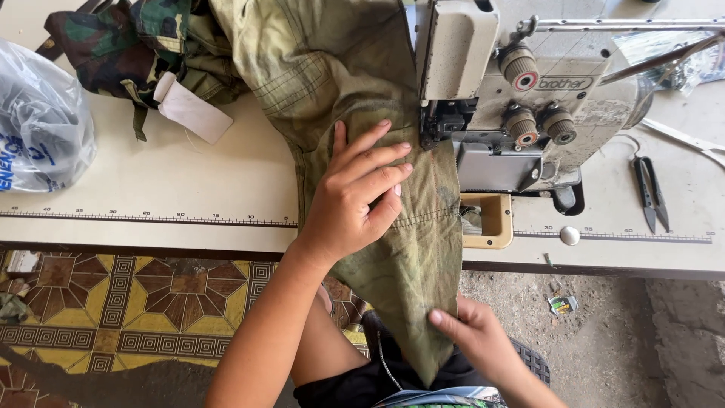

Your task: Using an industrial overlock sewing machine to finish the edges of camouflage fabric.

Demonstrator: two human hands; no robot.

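Observation:
An olive-green garment [355,68] lies across the white sewing table [151,181] and hangs over its front edge toward my lap. My left hand [351,196] rests flat on the cloth with fingers spread, pressing it down just left of the needle area [438,128] of a cream sewing machine [529,83]. My right hand [479,336] pinches the hanging lower end of the garment below the table edge.
A camouflage-pattern garment [128,45] with a white label is piled at the back left. A clear plastic bag [41,121] sits at the far left. Thread snips [651,193] lie right of the machine. A ruler scale runs along the table front. Patterned floor tiles lie below.

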